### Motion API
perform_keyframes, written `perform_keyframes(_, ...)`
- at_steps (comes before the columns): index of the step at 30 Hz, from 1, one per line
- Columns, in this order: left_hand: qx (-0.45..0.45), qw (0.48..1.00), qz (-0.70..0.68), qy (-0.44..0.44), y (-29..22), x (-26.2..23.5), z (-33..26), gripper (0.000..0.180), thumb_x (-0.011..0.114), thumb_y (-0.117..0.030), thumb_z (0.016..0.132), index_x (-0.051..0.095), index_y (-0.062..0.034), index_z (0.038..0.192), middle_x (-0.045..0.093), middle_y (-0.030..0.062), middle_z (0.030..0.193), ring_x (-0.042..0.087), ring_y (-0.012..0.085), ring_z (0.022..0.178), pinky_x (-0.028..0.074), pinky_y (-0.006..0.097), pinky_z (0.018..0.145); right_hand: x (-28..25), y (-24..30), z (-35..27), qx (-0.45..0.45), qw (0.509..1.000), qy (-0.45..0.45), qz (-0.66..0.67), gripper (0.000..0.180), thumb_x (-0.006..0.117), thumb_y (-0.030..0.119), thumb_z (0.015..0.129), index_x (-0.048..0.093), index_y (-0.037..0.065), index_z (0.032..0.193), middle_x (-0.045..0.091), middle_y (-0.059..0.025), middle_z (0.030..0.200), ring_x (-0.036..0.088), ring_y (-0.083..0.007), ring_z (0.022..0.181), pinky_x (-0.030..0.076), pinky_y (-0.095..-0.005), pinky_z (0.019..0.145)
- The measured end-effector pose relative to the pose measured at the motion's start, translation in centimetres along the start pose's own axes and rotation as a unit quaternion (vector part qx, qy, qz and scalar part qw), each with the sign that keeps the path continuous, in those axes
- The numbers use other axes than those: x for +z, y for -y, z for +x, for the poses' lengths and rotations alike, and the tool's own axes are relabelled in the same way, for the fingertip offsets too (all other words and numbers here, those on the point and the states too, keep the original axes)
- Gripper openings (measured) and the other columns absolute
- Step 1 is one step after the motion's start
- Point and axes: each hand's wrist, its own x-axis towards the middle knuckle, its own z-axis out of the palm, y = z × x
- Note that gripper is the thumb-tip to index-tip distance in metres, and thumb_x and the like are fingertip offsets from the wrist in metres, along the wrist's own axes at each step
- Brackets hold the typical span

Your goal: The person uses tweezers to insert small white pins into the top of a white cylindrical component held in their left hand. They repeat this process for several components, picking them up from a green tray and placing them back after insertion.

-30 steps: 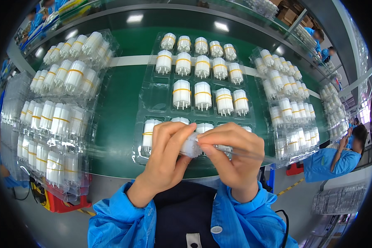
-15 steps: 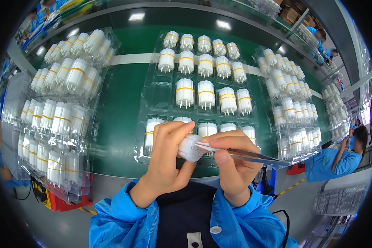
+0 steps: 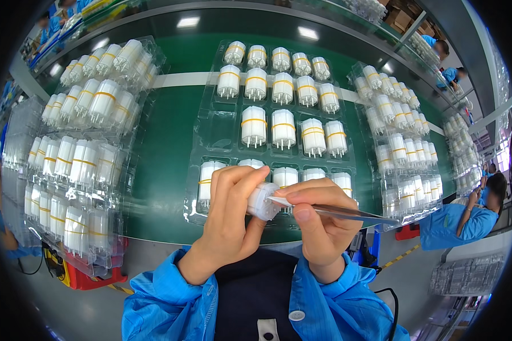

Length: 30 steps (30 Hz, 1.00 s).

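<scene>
White plug piece [image 3: 260, 203] just below middle of frame, held up. Left hand [image 3: 226, 219]: fingers curled round it, gripping. Right hand [image 3: 326, 219]: fingers pinching silver tweezers [image 3: 352, 213], tips at plug piece's round end. Behind, clear tray [image 3: 220, 132] of white plugs [image 3: 283, 136] with yellow bands [image 3: 254, 120], on green tabletop [image 3: 165, 165]. More full trays [image 3: 99, 269] at left and right of frame.

wht cyl [image 3: 261, 203], tilted in L hand [image 3: 231, 211], slim metal tweezers [image 3: 352, 213] in R hand [image 3: 327, 220], angled at cyl's end
</scene>
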Motion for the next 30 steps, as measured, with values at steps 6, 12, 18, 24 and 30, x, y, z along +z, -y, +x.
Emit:
perform_keyframes(6,0.007,1.000,0.026,0.008,0.1,-0.1,0.0,0.062,0.068,0.006,0.071,0.049,0.0014,0.130,0.051,0.0201,0.113,0.052,0.0334,0.097,0.045,0.038,0.083,0.1,-0.1,-0.2,-0.001,1.000,-0.010,0.011,0.013,0.069,-0.001,0.085,0.069,-0.005,0.097,0.072,-0.0174,0.094,0.069,-0.0240,0.086,0.055,-0.0316,0.074)
perform_keyframes(12,-0.004,1.000,0.019,-0.002,-0.1,0.1,0.0,0.070,0.069,0.010,0.064,0.049,0.0032,0.131,0.053,0.0204,0.112,0.051,0.0374,0.099,0.044,0.044,0.086,0.1,-0.2,-0.1,-0.004,1.000,-0.010,-0.002,0.013,0.068,-0.001,0.085,0.069,-0.005,0.097,0.072,-0.0172,0.094,0.068,-0.0230,0.085,0.054,-0.0313,0.074)
perform_keyframes(18,-0.007,1.000,0.012,0.001,-0.1,0.0,0.0,0.069,0.069,0.010,0.064,0.050,0.0028,0.130,0.053,0.0198,0.113,0.052,0.0375,0.100,0.044,0.044,0.086,0.1,-0.3,-0.4,0.007,1.000,-0.021,0.015,0.012,0.068,-0.003,0.085,0.069,-0.004,0.097,0.072,-0.0170,0.093,0.067,-0.0223,0.083,0.053,-0.0303,0.074)
perform_keyframes(24,0.002,1.000,0.027,0.005,0.1,0.0,0.0,0.060,0.069,0.007,0.072,0.050,0.0014,0.128,0.051,0.0198,0.112,0.053,0.0332,0.097,0.046,0.039,0.081,0.0,0.0,-0.2,0.004,1.000,-0.009,-0.023,0.012,0.068,-0.003,0.084,0.069,-0.004,0.096,0.072,-0.0172,0.092,0.068,-0.0224,0.082,0.054,-0.0302,0.072)
perform_keyframes(30,0.016,1.000,0.018,-0.004,0.2,0.0,-0.2,0.067,0.069,0.011,0.064,0.051,0.0034,0.128,0.053,0.0201,0.112,0.052,0.0377,0.098,0.044,0.044,0.087,-0.3,0.8,0.6,-0.028,0.997,0.035,-0.066,0.011,0.070,-0.005,0.081,0.071,-0.004,0.092,0.072,-0.0168,0.091,0.070,-0.0246,0.081,0.056,-0.0312,0.071)
